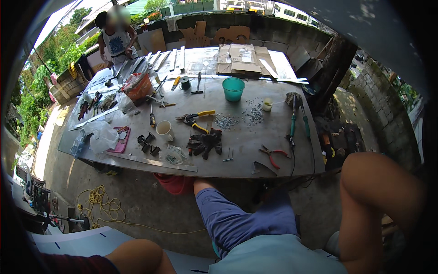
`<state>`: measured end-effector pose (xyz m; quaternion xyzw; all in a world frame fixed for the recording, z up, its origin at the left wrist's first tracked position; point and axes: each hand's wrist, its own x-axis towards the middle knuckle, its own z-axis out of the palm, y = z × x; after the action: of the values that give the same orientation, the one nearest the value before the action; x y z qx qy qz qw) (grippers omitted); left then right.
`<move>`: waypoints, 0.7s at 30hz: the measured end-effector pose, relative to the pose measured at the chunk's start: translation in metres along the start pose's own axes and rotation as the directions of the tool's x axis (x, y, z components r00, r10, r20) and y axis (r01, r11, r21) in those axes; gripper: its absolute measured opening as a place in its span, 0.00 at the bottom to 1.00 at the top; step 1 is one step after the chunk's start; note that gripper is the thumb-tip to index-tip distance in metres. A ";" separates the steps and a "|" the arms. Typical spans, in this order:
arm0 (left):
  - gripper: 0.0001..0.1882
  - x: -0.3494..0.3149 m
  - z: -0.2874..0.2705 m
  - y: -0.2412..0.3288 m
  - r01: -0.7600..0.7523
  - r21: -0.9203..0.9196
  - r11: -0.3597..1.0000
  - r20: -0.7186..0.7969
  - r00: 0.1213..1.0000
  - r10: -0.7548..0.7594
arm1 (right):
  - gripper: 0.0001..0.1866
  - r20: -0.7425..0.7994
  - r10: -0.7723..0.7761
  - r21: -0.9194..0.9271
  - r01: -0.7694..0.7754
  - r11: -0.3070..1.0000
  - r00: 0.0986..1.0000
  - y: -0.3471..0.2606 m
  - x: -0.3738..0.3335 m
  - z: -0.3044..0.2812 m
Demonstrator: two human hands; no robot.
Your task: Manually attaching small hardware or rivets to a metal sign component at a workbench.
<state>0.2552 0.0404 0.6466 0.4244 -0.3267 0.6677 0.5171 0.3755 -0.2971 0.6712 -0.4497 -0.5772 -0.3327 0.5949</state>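
Neither of my hands is in the picture. On the right my bent arm (365,205) is raised beside the metal table (246,160), its hand out of sight. At the lower left a bare rounded limb (137,256) shows next to a dark red sleeve; I cannot tell whose it is. On the table in front of me lie a dark work glove (206,143), yellow-handled pliers (199,119), red-handled pliers (273,155) and a pale mug (164,131). Small metal pieces (226,121) are scattered near a green bucket (233,89). Two soldering irons (305,119) with green handles rest at the right.
Across the table's far left stands another person (118,41). Metal strips (172,60) and flattened cardboard (237,57) lie along the far side. An orange container (138,86), a plastic bag (102,136) and a screwdriver (152,116) sit at left. Yellow cord (102,203) coils on the floor.
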 end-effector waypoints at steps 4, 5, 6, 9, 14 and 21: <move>0.39 -0.088 -0.062 -0.020 0.364 0.430 0.826 -0.088 0.928 -0.363 | 0.25 -0.072 0.094 0.045 -0.091 0.995 0.993 0.022 -0.018 0.009; 0.34 -0.126 -0.079 -0.032 0.454 0.599 0.660 -0.024 0.834 -0.552 | 0.25 -0.114 0.158 0.065 -0.151 0.986 0.981 0.032 -0.031 0.013; 0.30 -0.173 -0.092 -0.036 0.614 0.603 0.509 -0.046 0.664 -0.746 | 0.25 -0.192 0.195 0.076 -0.184 0.980 0.962 0.041 -0.045 0.018; 0.25 -0.313 -0.120 -0.034 0.585 0.805 0.102 -0.102 0.306 -0.946 | 0.25 -0.070 0.623 0.241 -0.593 0.768 0.779 0.069 -0.114 0.048; 0.29 -0.447 -0.129 0.002 0.264 0.965 0.007 0.044 -0.133 -0.990 | 0.10 0.471 0.878 0.142 -0.974 -0.176 -0.090 0.065 -0.278 0.154; 0.26 -0.445 -0.125 -0.015 0.137 0.984 0.117 0.125 -0.054 -0.991 | 0.11 0.686 0.586 -0.031 -0.788 0.615 0.430 0.030 -0.379 0.258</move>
<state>0.2877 -0.0301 0.1905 0.9573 0.0561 0.0175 0.2829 0.2607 -0.0955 0.2751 -0.6365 -0.5457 0.2069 0.5043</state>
